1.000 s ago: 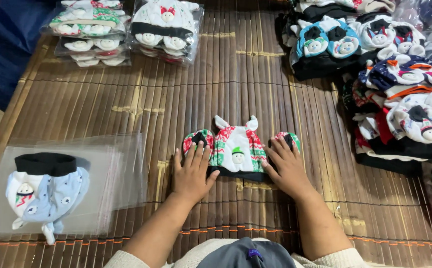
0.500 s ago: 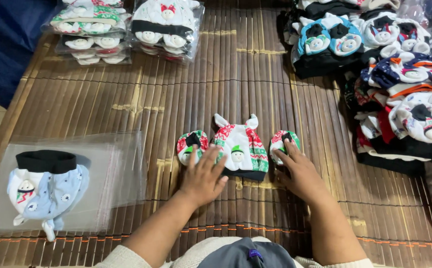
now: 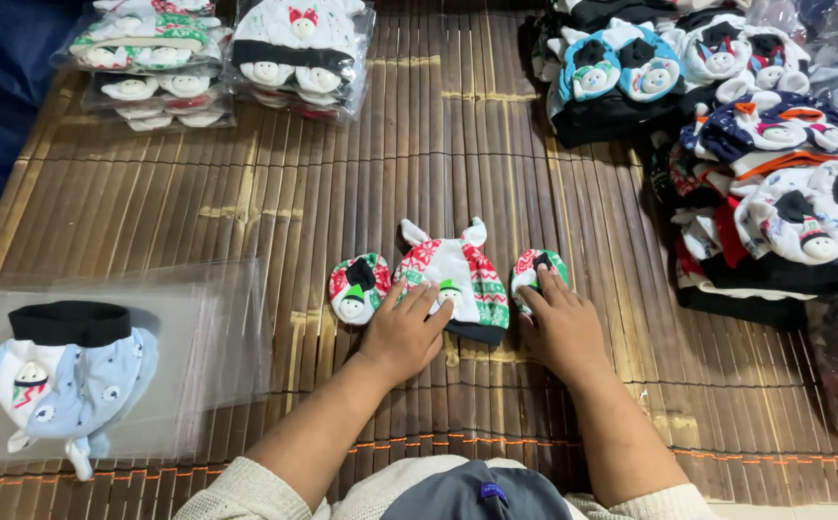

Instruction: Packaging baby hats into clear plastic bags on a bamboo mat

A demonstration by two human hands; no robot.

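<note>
A small red, white and green knitted baby hat lies flat on a brown bamboo mat. A matching mitten sits to its left, another mitten to its right. My left hand rests palm down with its fingers on the hat's lower left edge, just right of the left mitten. The fingertips of my right hand press on the right mitten. Neither hand grips anything.
A light blue baby hat set lies on a stack of clear plastic bags at the left. Bagged sets are piled at the back left. Loose hat sets are heaped along the right.
My left hand slid right, off the left mitten and onto the hat's edge, so the mitten now lies uncovered. My right hand stayed on the right mitten.
</note>
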